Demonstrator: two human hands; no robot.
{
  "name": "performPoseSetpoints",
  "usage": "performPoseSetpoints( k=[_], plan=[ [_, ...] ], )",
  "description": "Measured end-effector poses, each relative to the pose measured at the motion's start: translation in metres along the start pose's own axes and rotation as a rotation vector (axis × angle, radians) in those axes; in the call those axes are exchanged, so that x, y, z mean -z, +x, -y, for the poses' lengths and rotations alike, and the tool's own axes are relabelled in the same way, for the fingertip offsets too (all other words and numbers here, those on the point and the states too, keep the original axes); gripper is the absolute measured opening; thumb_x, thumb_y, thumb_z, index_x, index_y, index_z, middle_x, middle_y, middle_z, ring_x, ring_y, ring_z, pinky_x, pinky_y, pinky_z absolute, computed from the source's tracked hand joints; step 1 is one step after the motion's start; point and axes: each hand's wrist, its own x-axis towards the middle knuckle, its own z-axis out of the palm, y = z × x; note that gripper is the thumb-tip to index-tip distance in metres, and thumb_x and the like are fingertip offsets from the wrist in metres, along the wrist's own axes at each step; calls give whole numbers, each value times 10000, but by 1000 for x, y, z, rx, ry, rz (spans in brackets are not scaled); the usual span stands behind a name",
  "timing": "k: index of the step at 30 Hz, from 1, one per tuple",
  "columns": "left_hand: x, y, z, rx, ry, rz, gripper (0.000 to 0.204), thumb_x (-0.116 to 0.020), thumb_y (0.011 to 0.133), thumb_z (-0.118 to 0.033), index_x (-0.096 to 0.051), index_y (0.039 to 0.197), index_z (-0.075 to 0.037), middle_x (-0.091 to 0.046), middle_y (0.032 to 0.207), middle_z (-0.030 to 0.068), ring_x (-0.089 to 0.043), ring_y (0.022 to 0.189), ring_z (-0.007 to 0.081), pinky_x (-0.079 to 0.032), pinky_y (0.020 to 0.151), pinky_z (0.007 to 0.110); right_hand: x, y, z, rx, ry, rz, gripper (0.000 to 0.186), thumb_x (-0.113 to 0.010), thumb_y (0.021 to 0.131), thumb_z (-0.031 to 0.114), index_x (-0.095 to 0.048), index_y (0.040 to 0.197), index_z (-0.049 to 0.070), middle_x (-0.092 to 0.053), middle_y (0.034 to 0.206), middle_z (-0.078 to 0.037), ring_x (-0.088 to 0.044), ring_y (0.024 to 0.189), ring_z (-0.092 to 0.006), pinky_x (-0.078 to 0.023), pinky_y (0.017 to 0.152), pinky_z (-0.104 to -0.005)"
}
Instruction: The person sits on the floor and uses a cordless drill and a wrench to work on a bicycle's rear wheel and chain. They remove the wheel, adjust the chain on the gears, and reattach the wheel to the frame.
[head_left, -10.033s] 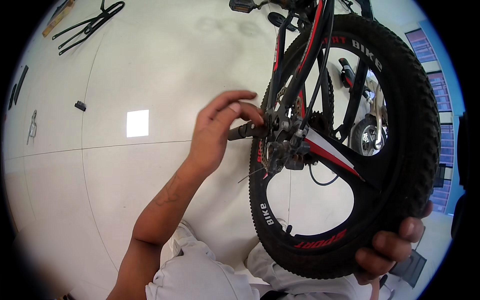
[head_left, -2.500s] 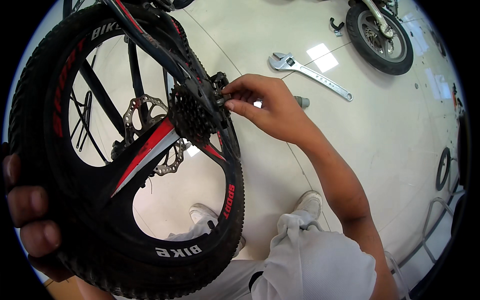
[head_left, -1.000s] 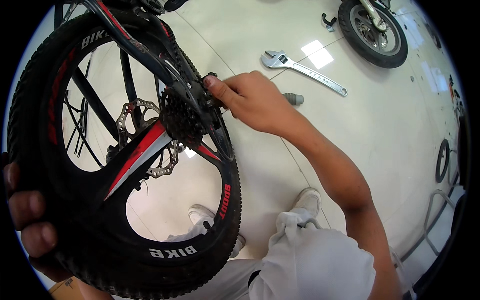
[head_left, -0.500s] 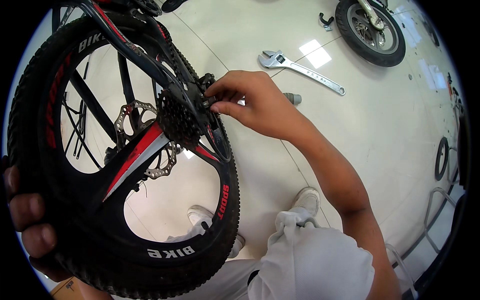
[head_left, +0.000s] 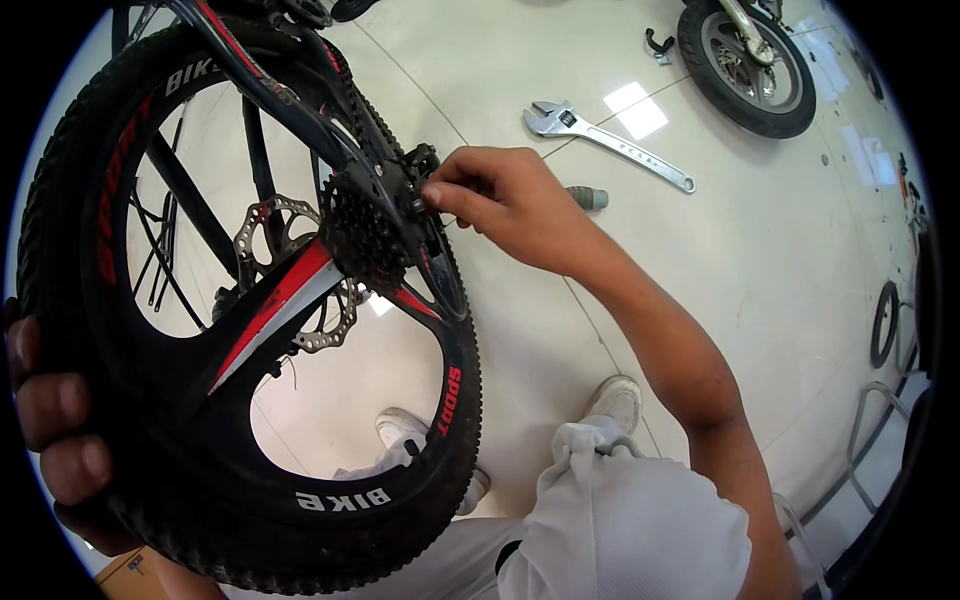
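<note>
Pale glossy floor tiles [head_left: 760, 300] spread around a black bicycle wheel [head_left: 250, 330]. The left hand [head_left: 50, 430] grips its tyre at nine o'clock; the right hand [head_left: 510, 205] pinches a small fitting beside the cassette [head_left: 365, 235]. Judged: axle fastening, needing careful turning. An adjustable wrench [head_left: 610, 145] lies at one o'clock; frame tubes crowd access.

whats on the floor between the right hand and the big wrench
A small grey cylindrical piece lies on the floor between the right hand and the wrench, seen in the head view.
</note>
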Motion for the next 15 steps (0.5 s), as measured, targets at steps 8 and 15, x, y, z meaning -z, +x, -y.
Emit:
performPoseSetpoints(
  k=[8,15],
  plan=[
    [135,-15,-7,1797,109,-513,249,-544,846,-102,-604,1070,-11,-664,1097,85,-581,1112,149,-422,1021,274,1,0,1,288,-102,-150,221,-664,910,195,-647,971,-17,-654,765,-103,-604,673,-172,-479,632,-303],
    [74,-56,-10,719,300,-499,319,-542,842,-117,-592,1128,16,-660,1133,99,-576,1131,157,-407,1035,277,12,3,7,-61,-11,52,228,-670,906,197,-655,1022,0,-672,804,-89,-595,715,-131,-483,660,-281]
  ],
)
